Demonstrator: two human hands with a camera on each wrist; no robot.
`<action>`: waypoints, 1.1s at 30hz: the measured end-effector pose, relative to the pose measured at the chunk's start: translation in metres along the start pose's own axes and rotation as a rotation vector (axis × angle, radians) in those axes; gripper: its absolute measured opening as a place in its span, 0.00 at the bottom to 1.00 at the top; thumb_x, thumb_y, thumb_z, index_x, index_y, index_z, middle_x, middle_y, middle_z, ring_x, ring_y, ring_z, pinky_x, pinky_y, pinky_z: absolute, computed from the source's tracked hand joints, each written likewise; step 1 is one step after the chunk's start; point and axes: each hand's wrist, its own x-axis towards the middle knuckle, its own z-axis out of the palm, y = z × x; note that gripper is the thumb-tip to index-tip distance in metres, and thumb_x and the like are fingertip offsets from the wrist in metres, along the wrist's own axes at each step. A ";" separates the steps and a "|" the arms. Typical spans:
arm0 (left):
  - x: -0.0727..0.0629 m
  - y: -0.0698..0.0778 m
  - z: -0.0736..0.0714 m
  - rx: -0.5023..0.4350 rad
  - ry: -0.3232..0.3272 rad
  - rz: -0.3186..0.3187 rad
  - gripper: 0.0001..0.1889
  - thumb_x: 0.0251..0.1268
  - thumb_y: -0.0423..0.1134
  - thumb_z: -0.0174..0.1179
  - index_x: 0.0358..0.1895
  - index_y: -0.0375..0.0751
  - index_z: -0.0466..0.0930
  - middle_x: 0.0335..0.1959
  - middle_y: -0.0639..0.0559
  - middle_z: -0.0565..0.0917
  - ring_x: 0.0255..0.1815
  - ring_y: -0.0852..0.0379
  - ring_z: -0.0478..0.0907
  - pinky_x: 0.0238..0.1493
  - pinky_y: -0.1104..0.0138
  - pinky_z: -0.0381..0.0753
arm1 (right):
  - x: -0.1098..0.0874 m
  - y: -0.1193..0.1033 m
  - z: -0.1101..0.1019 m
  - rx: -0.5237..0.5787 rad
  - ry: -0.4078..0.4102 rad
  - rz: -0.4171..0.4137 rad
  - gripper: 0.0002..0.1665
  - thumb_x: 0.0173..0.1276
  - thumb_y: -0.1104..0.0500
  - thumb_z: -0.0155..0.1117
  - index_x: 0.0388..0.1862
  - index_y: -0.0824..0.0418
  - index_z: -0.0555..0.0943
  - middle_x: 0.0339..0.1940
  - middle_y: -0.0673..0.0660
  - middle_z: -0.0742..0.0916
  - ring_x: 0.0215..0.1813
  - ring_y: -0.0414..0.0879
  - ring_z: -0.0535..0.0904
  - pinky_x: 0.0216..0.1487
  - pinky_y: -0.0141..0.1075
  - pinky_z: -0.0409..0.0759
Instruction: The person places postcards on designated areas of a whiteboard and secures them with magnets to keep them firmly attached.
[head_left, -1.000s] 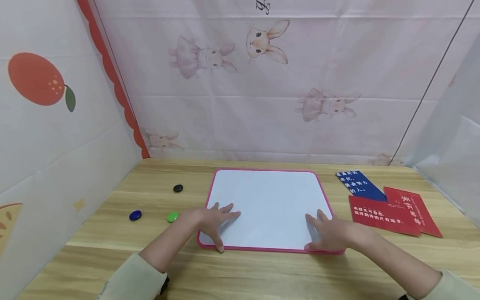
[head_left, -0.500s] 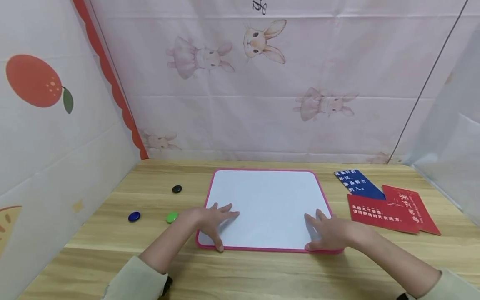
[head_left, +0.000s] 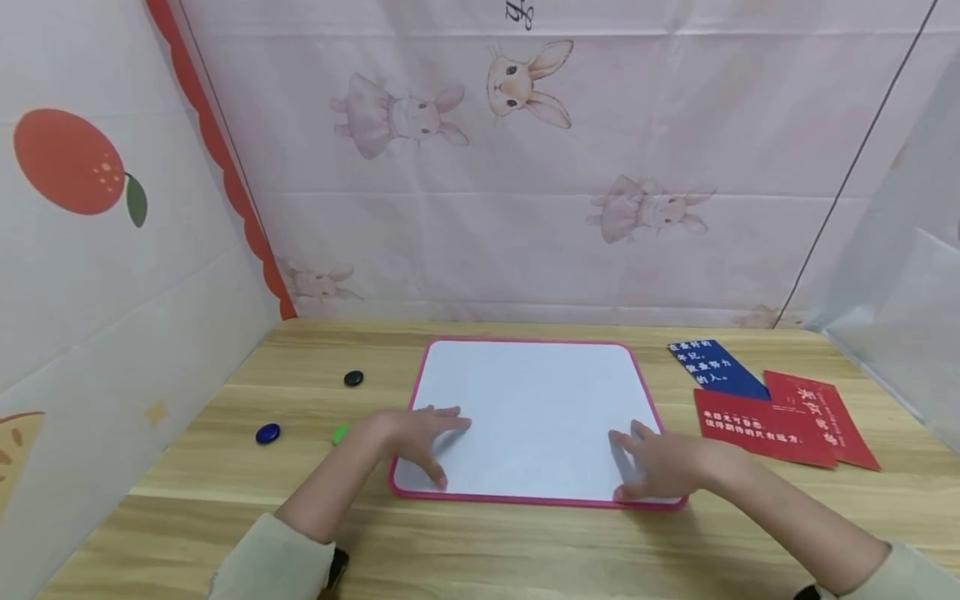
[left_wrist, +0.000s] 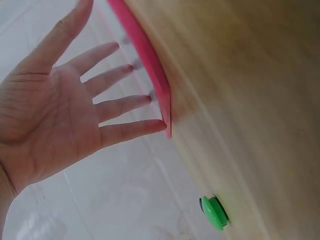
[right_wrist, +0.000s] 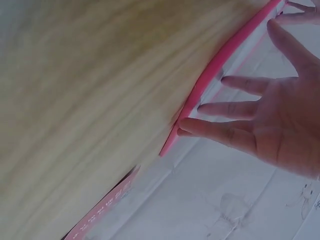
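A whiteboard (head_left: pixel 532 408) with a pink rim lies flat on the wooden table, between both hands. The left hand (head_left: pixel 420 437) is over its left side near the front corner, fingers spread. In the left wrist view the left hand (left_wrist: pixel 55 110) has straight, parted fingers whose tips meet or nearly meet the board's edge. Over the front right corner, the right hand (head_left: pixel 660 467) rests with spread fingers. The right wrist view shows the right hand (right_wrist: pixel 280 120) with straight fingers at the pink rim (right_wrist: pixel 220 60). Neither hand grips anything.
Left of the board lie a black magnet (head_left: pixel 354 378), a blue magnet (head_left: pixel 267 433) and a green magnet (head_left: pixel 340 433), partly hidden by the left forearm. On the right, a blue card (head_left: pixel 720 368) and two red cards (head_left: pixel 765 427) overlap. A printed curtain (head_left: pixel 480 250) stands behind the table (head_left: pixel 495 550).
The left hand has shifted slightly left and lifted its thumb from the board's front rim onto the white surface. The right hand and the board look nearly still.
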 end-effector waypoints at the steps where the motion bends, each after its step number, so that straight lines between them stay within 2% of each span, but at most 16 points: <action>1: 0.001 -0.002 -0.002 -0.023 0.007 0.010 0.43 0.48 0.43 0.71 0.70 0.48 0.58 0.71 0.48 0.52 0.71 0.46 0.44 0.65 0.49 0.51 | 0.000 0.001 -0.001 0.008 -0.004 -0.003 0.49 0.54 0.38 0.65 0.69 0.58 0.61 0.67 0.69 0.62 0.61 0.71 0.62 0.46 0.60 0.72; 4: 0.003 -0.011 -0.005 -0.087 0.038 0.016 0.42 0.51 0.42 0.69 0.70 0.45 0.57 0.71 0.44 0.52 0.71 0.48 0.46 0.66 0.52 0.50 | -0.003 0.005 -0.005 0.040 -0.013 -0.018 0.46 0.54 0.38 0.64 0.68 0.57 0.64 0.67 0.66 0.65 0.61 0.68 0.63 0.47 0.60 0.72; 7: 0.006 -0.020 -0.009 -0.124 0.072 0.017 0.41 0.53 0.41 0.67 0.70 0.43 0.57 0.71 0.42 0.52 0.71 0.46 0.46 0.66 0.51 0.49 | -0.006 0.007 -0.010 0.083 -0.018 -0.038 0.44 0.55 0.38 0.64 0.67 0.55 0.66 0.66 0.64 0.66 0.63 0.67 0.61 0.48 0.60 0.71; 12: 0.011 -0.030 -0.011 -0.163 0.096 -0.004 0.41 0.54 0.42 0.66 0.70 0.44 0.55 0.72 0.41 0.48 0.71 0.45 0.44 0.66 0.50 0.48 | -0.014 0.008 -0.022 0.124 0.024 -0.077 0.43 0.56 0.38 0.63 0.67 0.56 0.66 0.65 0.65 0.67 0.65 0.66 0.58 0.51 0.60 0.69; 19: 0.016 -0.035 -0.006 -0.140 0.130 -0.067 0.42 0.52 0.43 0.67 0.70 0.43 0.57 0.71 0.40 0.49 0.71 0.43 0.44 0.66 0.49 0.47 | -0.030 0.011 -0.041 0.175 0.144 -0.123 0.42 0.61 0.36 0.57 0.68 0.58 0.64 0.66 0.64 0.67 0.66 0.65 0.58 0.54 0.60 0.66; 25: 0.015 -0.036 -0.004 -0.135 0.111 -0.129 0.41 0.52 0.43 0.67 0.69 0.44 0.58 0.71 0.40 0.49 0.70 0.42 0.45 0.65 0.48 0.49 | -0.043 0.022 -0.048 0.192 0.256 -0.140 0.45 0.60 0.34 0.55 0.68 0.60 0.63 0.66 0.64 0.67 0.65 0.64 0.58 0.54 0.59 0.66; 31: 0.013 -0.041 -0.005 -0.122 0.112 -0.116 0.41 0.52 0.42 0.67 0.69 0.42 0.57 0.71 0.38 0.49 0.70 0.41 0.44 0.65 0.48 0.49 | -0.047 0.038 -0.058 0.159 0.376 -0.147 0.45 0.60 0.36 0.58 0.68 0.63 0.62 0.63 0.67 0.69 0.60 0.65 0.65 0.49 0.57 0.72; 33: 0.012 -0.042 -0.005 -0.117 0.110 -0.118 0.41 0.52 0.42 0.67 0.70 0.42 0.57 0.71 0.37 0.48 0.70 0.41 0.44 0.65 0.47 0.49 | -0.047 0.045 -0.061 0.151 0.406 -0.106 0.44 0.61 0.38 0.59 0.67 0.63 0.62 0.61 0.69 0.70 0.57 0.66 0.67 0.47 0.57 0.73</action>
